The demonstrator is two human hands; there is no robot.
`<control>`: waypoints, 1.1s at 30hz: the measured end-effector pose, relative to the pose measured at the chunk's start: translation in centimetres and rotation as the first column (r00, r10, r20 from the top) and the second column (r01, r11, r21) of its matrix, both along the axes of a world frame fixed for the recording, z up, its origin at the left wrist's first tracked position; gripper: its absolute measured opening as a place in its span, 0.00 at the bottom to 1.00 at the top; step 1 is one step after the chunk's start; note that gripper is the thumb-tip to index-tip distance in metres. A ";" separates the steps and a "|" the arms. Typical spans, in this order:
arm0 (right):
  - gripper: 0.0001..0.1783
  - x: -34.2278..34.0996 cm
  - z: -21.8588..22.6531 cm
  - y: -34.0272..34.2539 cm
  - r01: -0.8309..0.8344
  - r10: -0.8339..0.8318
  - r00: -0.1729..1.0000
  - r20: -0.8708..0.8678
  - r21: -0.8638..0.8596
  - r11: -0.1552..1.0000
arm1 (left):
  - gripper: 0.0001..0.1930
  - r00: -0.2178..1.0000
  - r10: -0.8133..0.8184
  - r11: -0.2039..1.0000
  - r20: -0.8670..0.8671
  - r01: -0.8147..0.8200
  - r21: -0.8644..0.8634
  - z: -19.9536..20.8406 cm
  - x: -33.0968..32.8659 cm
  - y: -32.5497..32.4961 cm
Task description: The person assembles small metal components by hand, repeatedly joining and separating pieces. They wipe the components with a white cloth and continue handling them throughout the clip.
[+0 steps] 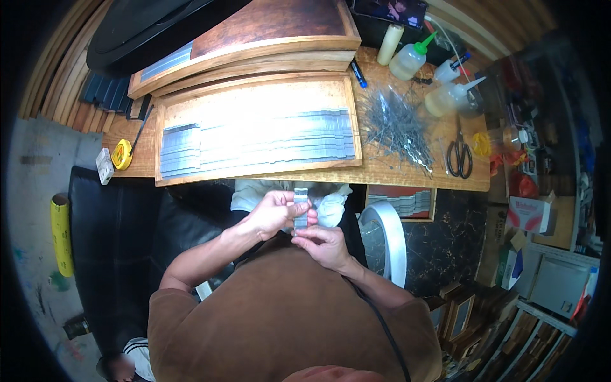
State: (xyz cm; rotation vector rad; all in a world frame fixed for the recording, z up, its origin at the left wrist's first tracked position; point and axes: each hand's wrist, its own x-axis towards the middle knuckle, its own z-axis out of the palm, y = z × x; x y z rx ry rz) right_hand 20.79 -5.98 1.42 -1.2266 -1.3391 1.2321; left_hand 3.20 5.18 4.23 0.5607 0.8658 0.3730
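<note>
Close to my body, just off the table's front edge, I hold a small stack of narrow grey metallic strips (pixel 301 198) upright between both hands. My left hand (pixel 273 215) is closed around its upper part, thumb pressed on the front. Fingertips of my right hand (pixel 327 246) pinch the lower end. Whether the strips are joined is too small to tell. A white cloth (pixel 332 209) lies behind and below the hands. On the table beyond them, a shallow wooden tray (pixel 254 173) holds rows of similar grey strips (pixel 267 143), partly washed out by glare.
Stacked wooden trays (pixel 254 60) stand behind, under a black lamp head (pixel 153 32). To the right are a heap of thin dark slivers (pixel 398 127), scissors (pixel 459 158) and squeeze bottles (pixel 407 62). A yellow tape measure (pixel 122 155) sits left. Another tray (pixel 407 202) is below the table edge.
</note>
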 end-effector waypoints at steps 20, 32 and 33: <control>0.06 1.2 2.6 2.2 0.001 -0.013 0.991 0.133 0.088 0.996 | 0.17 0.997 -0.068 0.996 -0.039 0.070 0.057 0.5 -1.2 2.0; 0.09 0.5 2.4 0.0 0.031 -0.037 0.996 0.079 0.079 0.996 | 0.10 0.992 -0.095 0.992 -0.087 0.101 0.070 0.3 -0.1 1.4; 0.09 0.4 2.5 0.0 0.040 -0.043 0.998 0.056 0.044 0.998 | 0.09 0.990 -0.100 0.990 -0.103 0.109 0.084 0.4 -0.1 1.5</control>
